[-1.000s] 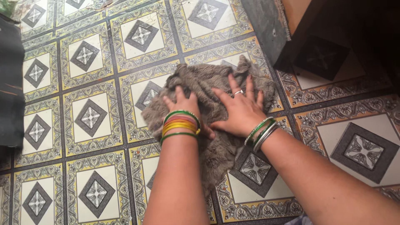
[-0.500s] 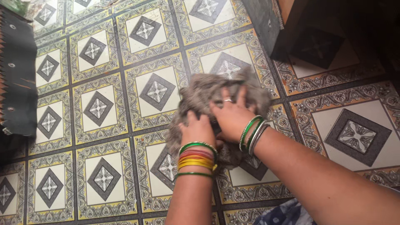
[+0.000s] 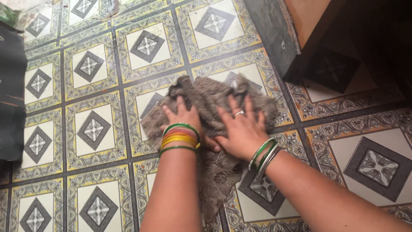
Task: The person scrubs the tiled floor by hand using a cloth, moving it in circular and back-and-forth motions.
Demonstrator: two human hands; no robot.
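A shaggy grey-brown cloth point(image 3: 206, 99) lies spread on the patterned tile floor point(image 3: 94, 129). My left hand point(image 3: 182, 115) presses flat on its left half, fingers apart, green, red and yellow bangles at the wrist. My right hand point(image 3: 240, 129) presses flat on its right half, a ring on one finger and green and silver bangles at the wrist. Both palms bear down on the cloth. A tail of the cloth point(image 3: 216, 180) trails back between my forearms.
A dark mat or panel point(image 3: 10, 94) lies along the left edge. A grey stone slab point(image 3: 274, 30) and a dark wooden piece of furniture point(image 3: 343, 38) stand at the upper right, close to the cloth's far right corner.
Half a second ago the cloth was bunched up under my hands nearer to me. Now both hands have pushed forward and left, and the cloth lies spread out again.
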